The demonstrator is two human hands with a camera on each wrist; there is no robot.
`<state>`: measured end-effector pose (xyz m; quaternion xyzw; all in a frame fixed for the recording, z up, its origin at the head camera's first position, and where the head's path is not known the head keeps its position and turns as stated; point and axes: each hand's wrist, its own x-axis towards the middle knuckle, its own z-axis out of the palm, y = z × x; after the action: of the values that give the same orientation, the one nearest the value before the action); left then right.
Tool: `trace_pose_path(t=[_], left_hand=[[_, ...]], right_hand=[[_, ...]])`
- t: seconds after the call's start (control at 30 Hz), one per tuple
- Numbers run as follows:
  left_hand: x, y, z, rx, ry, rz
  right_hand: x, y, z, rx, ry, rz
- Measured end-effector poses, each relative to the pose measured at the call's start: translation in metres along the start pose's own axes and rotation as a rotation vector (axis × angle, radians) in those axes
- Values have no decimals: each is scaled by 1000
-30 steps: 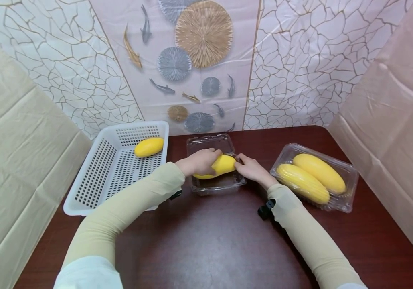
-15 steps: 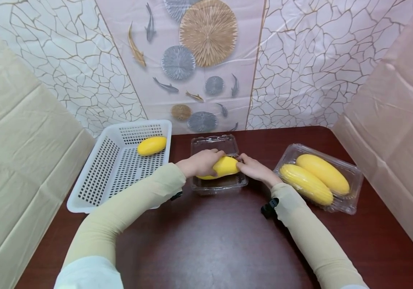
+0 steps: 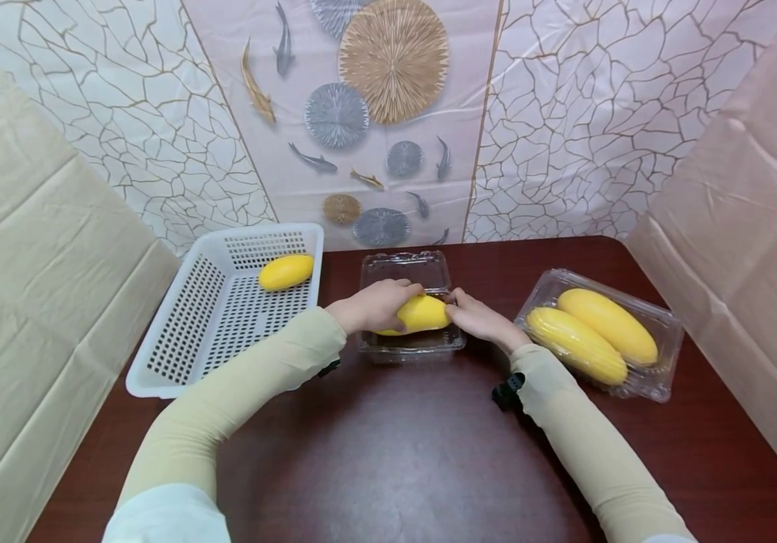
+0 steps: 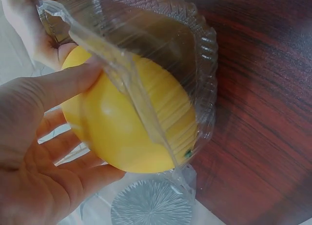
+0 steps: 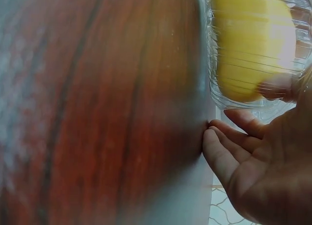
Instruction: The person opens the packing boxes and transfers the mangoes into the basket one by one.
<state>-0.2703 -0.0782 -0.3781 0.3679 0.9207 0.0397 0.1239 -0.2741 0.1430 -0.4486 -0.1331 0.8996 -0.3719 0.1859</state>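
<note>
A smooth yellow oblong fruit (image 3: 424,314) lies tilted in a clear plastic clamshell box (image 3: 410,349), whose lid stands raised at the back. My left hand (image 3: 376,305) grips the fruit's left part from above. In the left wrist view, the thumb presses one side of the fruit (image 4: 117,117) and the fingers curl behind it; a small green spot marks its end. My right hand (image 3: 478,315) holds the box's right end. In the right wrist view, its thumb shows through the plastic against the fruit, while its fingers (image 5: 222,156) are outside the wall.
On the left stands a white perforated basket (image 3: 158,388) with one yellow fruit (image 3: 286,272) in it. Another clear clamshell (image 3: 667,351) on the right holds two longer yellow fruits (image 3: 609,326). All rest on a dark red-brown table (image 3: 388,452) beside cloth-covered walls.
The head view has shifted slightly. Both hands stay at the box, and the fruit under my left hand has barely moved.
</note>
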Motion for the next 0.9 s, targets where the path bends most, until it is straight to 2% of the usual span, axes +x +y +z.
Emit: trace_pose_path(t=[0.3, 0.57, 0.9], left_hand=[[-5, -3, 0, -6, 35, 69], [-9, 12, 2, 2, -19, 253], [-13, 15, -3, 65, -26, 241]], right_hand=[[0, 1, 1, -8, -14, 13], [-2, 3, -5, -4, -9, 41], [-1, 0, -1, 14, -23, 43]])
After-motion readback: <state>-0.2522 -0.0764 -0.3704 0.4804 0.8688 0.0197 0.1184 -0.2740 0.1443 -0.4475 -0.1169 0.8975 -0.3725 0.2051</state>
